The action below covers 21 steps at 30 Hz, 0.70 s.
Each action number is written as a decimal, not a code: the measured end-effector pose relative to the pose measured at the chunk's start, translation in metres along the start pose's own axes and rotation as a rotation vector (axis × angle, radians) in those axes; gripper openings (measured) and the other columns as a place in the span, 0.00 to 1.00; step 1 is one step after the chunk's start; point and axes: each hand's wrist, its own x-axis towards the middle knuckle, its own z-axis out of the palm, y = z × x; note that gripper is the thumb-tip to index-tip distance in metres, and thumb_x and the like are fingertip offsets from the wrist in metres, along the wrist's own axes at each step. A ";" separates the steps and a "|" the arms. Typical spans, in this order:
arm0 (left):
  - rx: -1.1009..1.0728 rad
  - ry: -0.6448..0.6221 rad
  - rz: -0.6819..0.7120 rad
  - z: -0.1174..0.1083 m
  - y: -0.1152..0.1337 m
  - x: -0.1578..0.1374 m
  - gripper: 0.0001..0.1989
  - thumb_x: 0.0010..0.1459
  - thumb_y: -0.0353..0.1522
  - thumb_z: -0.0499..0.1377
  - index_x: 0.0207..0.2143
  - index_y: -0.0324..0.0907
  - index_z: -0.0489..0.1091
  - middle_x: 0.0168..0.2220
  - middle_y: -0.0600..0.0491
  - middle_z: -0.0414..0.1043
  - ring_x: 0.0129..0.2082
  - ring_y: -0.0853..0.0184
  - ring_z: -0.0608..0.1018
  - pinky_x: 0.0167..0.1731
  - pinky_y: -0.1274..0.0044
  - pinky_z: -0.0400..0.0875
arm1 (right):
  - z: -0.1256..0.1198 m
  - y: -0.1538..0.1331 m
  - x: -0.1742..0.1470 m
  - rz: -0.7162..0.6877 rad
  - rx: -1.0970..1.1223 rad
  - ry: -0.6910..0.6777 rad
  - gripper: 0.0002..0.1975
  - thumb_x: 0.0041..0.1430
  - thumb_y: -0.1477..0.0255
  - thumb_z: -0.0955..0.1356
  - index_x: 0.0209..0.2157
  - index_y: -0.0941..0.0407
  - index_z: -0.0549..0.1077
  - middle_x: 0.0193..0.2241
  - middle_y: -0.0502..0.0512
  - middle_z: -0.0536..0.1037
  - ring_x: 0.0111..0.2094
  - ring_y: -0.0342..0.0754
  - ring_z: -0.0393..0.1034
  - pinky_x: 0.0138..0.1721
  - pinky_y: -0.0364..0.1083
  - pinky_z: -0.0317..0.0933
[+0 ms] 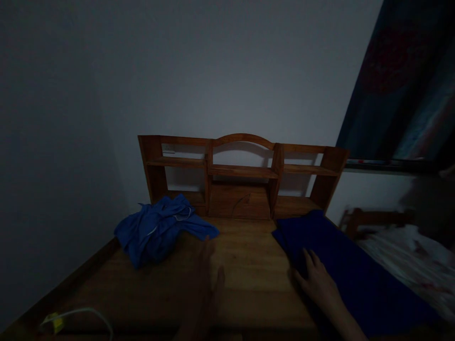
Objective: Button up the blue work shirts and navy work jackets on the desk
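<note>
A dark blue cloth (341,265) lies flat along the right side of the wooden desk (249,274). On its left edge rests my right hand (318,280), with the fingers apart. My left hand (204,289), dim and a little blurred, is over the middle of the desk; thumb and fingers are spread with nothing between them. Beyond it to the left sits a crumpled heap of brighter blue cloth (156,229) with light cords or trim showing on it.
A wooden shelf unit (243,173) stands at the desk's back against the pale wall (231,71). At front left lies a white cable (83,310) with a yellow piece (57,323). To the right is a bed with pale bedding (408,255), below a dark curtain (387,85).
</note>
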 end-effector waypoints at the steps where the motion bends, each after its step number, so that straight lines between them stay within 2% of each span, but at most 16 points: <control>1: -0.108 -0.088 0.009 0.010 0.002 -0.016 0.30 0.55 0.38 0.53 0.60 0.54 0.49 0.61 0.54 0.53 0.60 0.58 0.58 0.58 0.66 0.56 | 0.002 -0.002 0.004 0.015 -0.047 -0.016 0.35 0.52 0.58 0.63 0.58 0.62 0.56 0.59 0.69 0.55 0.56 0.63 0.56 0.51 0.57 0.56; 4: -0.368 -0.382 -0.072 0.028 -0.002 -0.046 0.20 0.57 0.41 0.50 0.53 0.52 0.63 0.53 0.52 0.66 0.51 0.61 0.70 0.52 0.70 0.64 | -0.002 -0.008 0.020 0.057 -0.128 -0.056 0.27 0.55 0.62 0.62 0.54 0.61 0.62 0.55 0.69 0.62 0.52 0.61 0.62 0.47 0.54 0.59; 7: -0.446 -0.514 -0.142 0.029 -0.008 -0.052 0.17 0.58 0.43 0.50 0.43 0.47 0.71 0.44 0.51 0.73 0.45 0.62 0.73 0.48 0.73 0.66 | -0.013 -0.010 0.038 0.102 -0.151 -0.102 0.18 0.59 0.67 0.58 0.47 0.57 0.68 0.45 0.65 0.71 0.42 0.55 0.70 0.41 0.50 0.61; 10: -0.476 -0.542 -0.123 0.021 -0.009 -0.046 0.17 0.58 0.44 0.50 0.39 0.45 0.72 0.38 0.51 0.74 0.41 0.63 0.74 0.43 0.75 0.67 | -0.020 -0.008 0.054 0.154 -0.163 -0.104 0.15 0.61 0.68 0.56 0.42 0.57 0.70 0.40 0.63 0.72 0.37 0.53 0.71 0.37 0.49 0.61; 14: -0.512 -0.523 -0.100 0.016 -0.005 -0.042 0.18 0.58 0.45 0.49 0.37 0.45 0.73 0.33 0.51 0.74 0.37 0.64 0.75 0.41 0.76 0.67 | -0.020 -0.005 0.073 0.154 -0.047 -0.082 0.11 0.58 0.70 0.60 0.37 0.62 0.69 0.40 0.67 0.70 0.38 0.53 0.70 0.36 0.47 0.59; 16: -0.520 -0.507 -0.107 0.015 -0.005 -0.042 0.18 0.58 0.45 0.49 0.36 0.46 0.73 0.31 0.52 0.74 0.35 0.64 0.75 0.40 0.76 0.67 | -0.025 -0.003 0.083 0.131 0.010 -0.085 0.09 0.58 0.72 0.60 0.36 0.62 0.68 0.37 0.65 0.71 0.37 0.52 0.70 0.36 0.46 0.59; 19: -0.521 -0.499 -0.117 0.017 -0.008 -0.042 0.17 0.58 0.45 0.49 0.35 0.47 0.73 0.30 0.52 0.74 0.34 0.64 0.75 0.39 0.76 0.67 | -0.053 -0.001 0.096 0.107 0.086 -0.014 0.10 0.60 0.73 0.58 0.40 0.60 0.66 0.34 0.61 0.73 0.37 0.50 0.70 0.36 0.44 0.59; 21: -0.517 -0.483 -0.104 0.019 -0.009 -0.039 0.17 0.58 0.45 0.49 0.35 0.46 0.73 0.33 0.51 0.73 0.35 0.63 0.75 0.39 0.75 0.68 | -0.088 -0.001 0.102 0.059 0.274 0.165 0.10 0.60 0.69 0.59 0.42 0.59 0.65 0.34 0.59 0.74 0.36 0.49 0.69 0.35 0.44 0.59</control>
